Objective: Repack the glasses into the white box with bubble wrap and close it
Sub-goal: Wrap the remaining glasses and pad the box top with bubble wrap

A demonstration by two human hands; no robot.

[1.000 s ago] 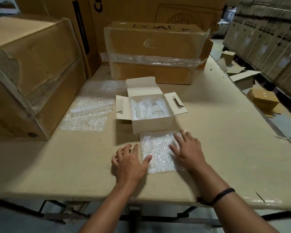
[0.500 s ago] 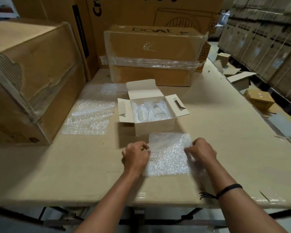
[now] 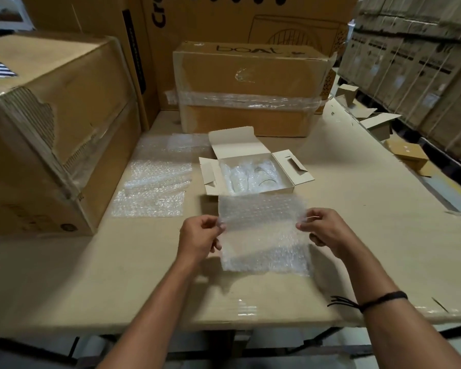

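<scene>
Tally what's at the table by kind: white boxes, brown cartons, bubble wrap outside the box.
White box: 1
Brown cartons: 2, left carton and taped carton
Bubble wrap: 2, held sheet and loose spread, its layers not countable
Total: 5

Lit dimly and warmly from overhead. Threw soft shadows onto the table (image 3: 133, 275). Glinted on clear tape (image 3: 244, 307) at the near edge. Bent straight lines toward the corners; softened fine detail throughout.
</scene>
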